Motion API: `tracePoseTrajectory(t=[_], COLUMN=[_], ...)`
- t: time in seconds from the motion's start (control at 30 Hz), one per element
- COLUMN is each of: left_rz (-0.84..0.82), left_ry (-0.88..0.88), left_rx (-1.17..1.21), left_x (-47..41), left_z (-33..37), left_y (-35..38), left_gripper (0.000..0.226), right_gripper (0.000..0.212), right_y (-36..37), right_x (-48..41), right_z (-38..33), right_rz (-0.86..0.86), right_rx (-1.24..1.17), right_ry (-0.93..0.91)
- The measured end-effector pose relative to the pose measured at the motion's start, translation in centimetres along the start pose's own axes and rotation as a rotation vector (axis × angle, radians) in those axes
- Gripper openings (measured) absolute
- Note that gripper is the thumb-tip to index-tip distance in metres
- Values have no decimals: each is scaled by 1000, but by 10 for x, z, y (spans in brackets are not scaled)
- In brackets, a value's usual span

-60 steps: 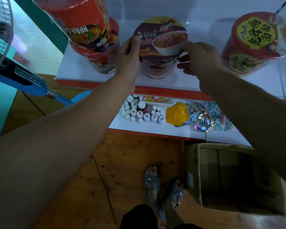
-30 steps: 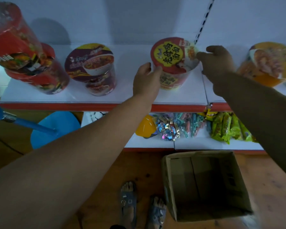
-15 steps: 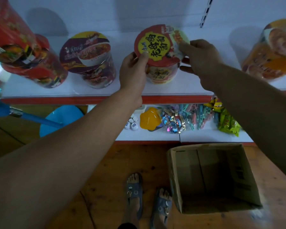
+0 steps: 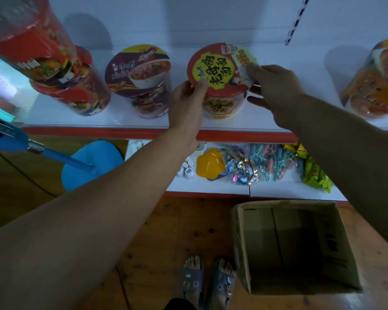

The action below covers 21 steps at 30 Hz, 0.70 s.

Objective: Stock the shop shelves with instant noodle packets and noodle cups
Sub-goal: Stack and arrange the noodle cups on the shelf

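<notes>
Noodle cup (image 4: 220, 70): round, glossy red lid with a yellow panel. It stands upright on the white upper shelf (image 4: 126, 119), between the purple cup (image 4: 139, 79) and the orange cup (image 4: 372, 90). A second ago the left hand (image 4: 186, 101) was short of it; now its fingers are clamped on the cup's left wall, thumb on the lid. Right hand (image 4: 276, 90): fingers pinch the lid's right rim. Cardboard box (image 4: 296, 249): top open, on the plank floor (image 4: 166, 231).

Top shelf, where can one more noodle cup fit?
The biggest bare patch of the top shelf lies between the yellow-lidded cup and the orange cup. The left side is crowded: the red cups and the purple cup sit close together.
</notes>
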State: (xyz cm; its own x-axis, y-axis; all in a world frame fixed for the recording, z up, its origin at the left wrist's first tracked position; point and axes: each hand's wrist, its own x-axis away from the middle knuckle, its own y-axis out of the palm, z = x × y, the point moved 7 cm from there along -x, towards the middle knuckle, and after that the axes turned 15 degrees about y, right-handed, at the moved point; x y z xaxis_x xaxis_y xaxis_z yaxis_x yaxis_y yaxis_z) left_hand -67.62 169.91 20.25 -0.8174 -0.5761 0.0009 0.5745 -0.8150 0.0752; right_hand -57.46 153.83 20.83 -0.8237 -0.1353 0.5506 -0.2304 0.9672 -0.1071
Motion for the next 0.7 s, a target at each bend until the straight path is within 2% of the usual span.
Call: tracePoseTrajectory(t=[0.1, 0.17, 0.23, 0.37, 0.5, 0.63, 0.7], left_rz=[79, 172, 169, -58, -287, -516, -603], left_ry=[-34, -67, -99, -171, -131, -159, -188], left_rx=[-46, -30, -45, -65, -146, -202, -233], left_x=[7, 18, 35, 63, 72, 87, 96], left_z=[-4, -7, -12, -19, -9, -9, -12], left_y=[-8, -15, -15, 13, 55, 101, 125], left_gripper=[25, 20, 17, 15, 16, 17, 19], right_gripper=[14, 11, 9, 12, 20, 13, 27], right_y=[-9, -19, -29, -58, -94, -145, -179], right_x=[6, 10, 14, 20, 28, 39, 45], right_z=[2, 3, 4, 9, 17, 25, 34], right_rz=[53, 110, 162, 285, 361, 440, 515], right_rx=[-26, -41, -42, 12, 48, 90, 105], right_ry=[11, 28, 50, 94, 106, 168, 180])
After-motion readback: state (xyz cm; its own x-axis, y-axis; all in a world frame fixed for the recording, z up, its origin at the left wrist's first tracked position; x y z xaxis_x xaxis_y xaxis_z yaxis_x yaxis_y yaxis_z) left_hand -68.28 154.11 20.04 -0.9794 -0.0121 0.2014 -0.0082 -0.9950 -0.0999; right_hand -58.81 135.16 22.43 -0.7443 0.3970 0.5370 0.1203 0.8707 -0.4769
